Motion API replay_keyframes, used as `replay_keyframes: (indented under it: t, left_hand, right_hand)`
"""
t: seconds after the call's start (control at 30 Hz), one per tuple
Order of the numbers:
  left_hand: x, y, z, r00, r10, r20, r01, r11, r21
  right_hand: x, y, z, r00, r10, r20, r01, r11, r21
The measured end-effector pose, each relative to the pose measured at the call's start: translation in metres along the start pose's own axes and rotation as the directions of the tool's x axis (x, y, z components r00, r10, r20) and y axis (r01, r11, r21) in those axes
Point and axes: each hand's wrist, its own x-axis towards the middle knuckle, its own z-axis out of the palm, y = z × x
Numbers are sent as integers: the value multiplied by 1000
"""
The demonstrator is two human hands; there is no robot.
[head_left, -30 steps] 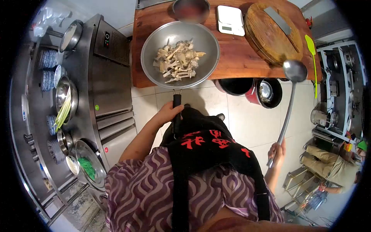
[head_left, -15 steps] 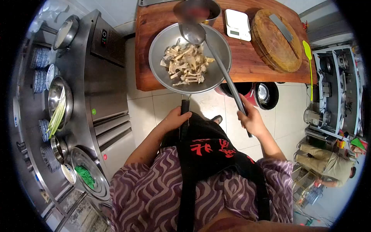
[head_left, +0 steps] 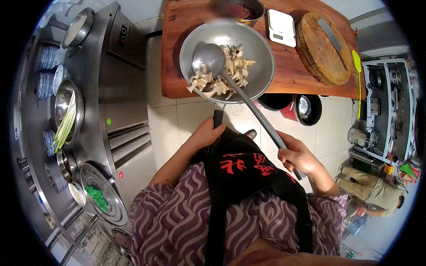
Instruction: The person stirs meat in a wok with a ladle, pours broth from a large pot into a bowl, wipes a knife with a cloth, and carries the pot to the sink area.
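Well out to the left of the left fingers, pale green stalks [head_left: 66, 123] lie across a shiny, rounded steel bowl [head_left: 80, 104]; nearer the body, bright green chopped vegetable [head_left: 96, 198] sits in a wide metal tray [head_left: 119, 218].

The left hand [head_left: 207, 133] is closed round the black handle [head_left: 218, 117] of a wok [head_left: 264, 66], its thumb laid along the grip. Just beyond those fingers, the ladle [head_left: 255, 107] has swung its cup from the wok's far rim down to the left inside. What look like torn mushrooms [head_left: 240, 71], heaped mid-wok a moment ago, now spread toward the near left rim, some right against it. That suggests they are being pushed and turned rather than scooped out. They are pale, ragged and limp-looking, against smooth grey metal; whether the wok's base rests on the wooden table [head_left: 173, 66] I cannot tell.

The right hand [head_left: 298, 155] has its fingers wrapped round the ladle's long, straight shaft near the end. Beyond the right fingers stand a flat white scale [head_left: 282, 27] and a thick, round, grainy chopping block [head_left: 317, 55], a broad-bladed cleaver [head_left: 330, 34] across it.
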Motion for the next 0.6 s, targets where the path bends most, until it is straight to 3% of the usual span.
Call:
replay_keyframes:
  t: [0.07, 0.2, 0.37, 0.6]
  left_hand:
    - [-5, 13, -3, 999, 27, -36, -23, 996, 85]
    - [-2, 4, 1, 996, 49, -72, -43, 996, 83]
    - [8, -15, 3, 997, 72, -26, -73, 997, -27]
    - [11, -16, 5, 996, 78, -34, -78, 997, 0]
  right_hand:
    - [-3, 8, -9, 999, 28, -29, -26, 998, 50]
    - [-13, 11, -14, 999, 11, -39, -8, 998, 64]
    - [-10, 25, -25, 997, -34, 72, 2, 916, 402]
    - [-1, 33, -26, 975, -105, 195, -57, 730, 681]
